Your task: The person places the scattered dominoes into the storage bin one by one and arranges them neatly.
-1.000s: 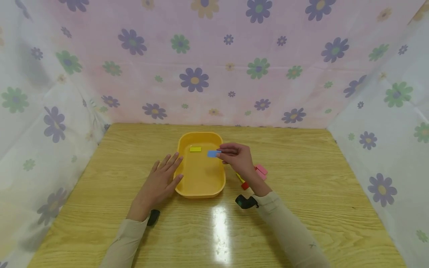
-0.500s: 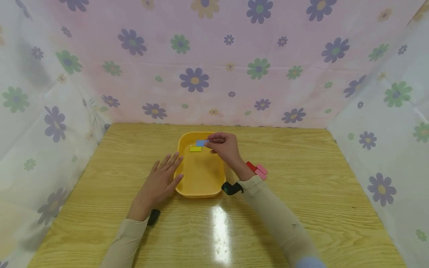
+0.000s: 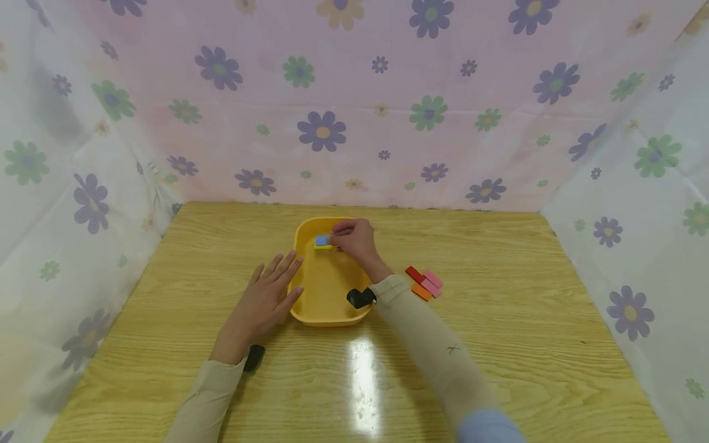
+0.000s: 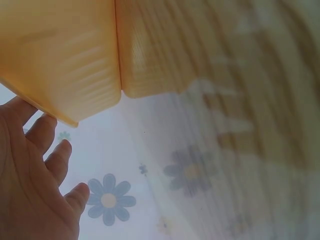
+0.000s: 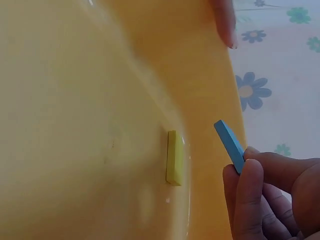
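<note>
My right hand (image 3: 357,242) pinches a thin blue block (image 5: 230,146) by one end, between thumb and fingers. It holds the block over the far part of the yellow-orange plastic tray (image 3: 327,292). A small yellow block (image 5: 174,158) lies on the tray floor close to the far wall, and in the head view the blue block partly overlaps it. My left hand (image 3: 264,301) rests on the tray's left rim with its fingers spread and straight. In the left wrist view, those fingers (image 4: 42,132) reach along the outside of the tray's edge.
Right of the tray, on the wood-grain table (image 3: 498,344), lie a red block (image 3: 414,274), two pink blocks (image 3: 433,279) and an orange block (image 3: 421,292), close together. Flower-printed cloth (image 3: 382,123) closes off the back and both sides.
My right hand has carried the blue block leftward and inward, from the tray's right side to over the yellow block. The orange block has come into sight. The left hand has stayed put.
</note>
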`<state>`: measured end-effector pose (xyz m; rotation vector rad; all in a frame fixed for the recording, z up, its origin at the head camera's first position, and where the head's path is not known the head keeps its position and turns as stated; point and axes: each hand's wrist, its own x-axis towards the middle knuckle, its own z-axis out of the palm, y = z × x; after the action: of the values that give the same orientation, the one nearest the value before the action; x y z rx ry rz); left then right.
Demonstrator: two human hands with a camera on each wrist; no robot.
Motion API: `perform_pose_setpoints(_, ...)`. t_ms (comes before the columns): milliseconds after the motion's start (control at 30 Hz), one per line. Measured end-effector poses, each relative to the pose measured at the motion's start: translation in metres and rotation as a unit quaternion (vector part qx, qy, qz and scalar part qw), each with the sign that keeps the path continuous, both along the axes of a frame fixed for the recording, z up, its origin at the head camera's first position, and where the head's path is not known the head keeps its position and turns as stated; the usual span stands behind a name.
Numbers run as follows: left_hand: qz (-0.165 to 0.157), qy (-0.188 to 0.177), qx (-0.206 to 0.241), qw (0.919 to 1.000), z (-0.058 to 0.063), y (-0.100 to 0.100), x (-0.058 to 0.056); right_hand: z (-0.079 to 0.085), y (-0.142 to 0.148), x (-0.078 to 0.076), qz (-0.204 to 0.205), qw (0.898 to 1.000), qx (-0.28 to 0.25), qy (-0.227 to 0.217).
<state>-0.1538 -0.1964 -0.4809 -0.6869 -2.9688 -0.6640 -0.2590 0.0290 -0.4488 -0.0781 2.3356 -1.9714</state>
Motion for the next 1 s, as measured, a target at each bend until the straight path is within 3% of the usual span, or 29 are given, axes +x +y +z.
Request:
perform_pose_setpoints(533, 0.002, 0.01, -0.003, 0.9999, -0.001, 0.0, 0.0, -0.014, -0.01, -0.002, -0.006, 0.997, 0.077, -0.009)
perform_pose_setpoints(833, 0.002, 0.01, 0.001, 0.9999, 0.001, 0.0, 0.001, -0.021, -0.012, -0.003, 0.0, 0.983, 0.18, -0.023)
perform_pose_setpoints(1000, 0.0, 0.011, 0.001, 0.9999, 0.002, 0.0, 0.001, -0.019, -0.013, -0.002, -0.001, 0.979, 0.205, -0.011)
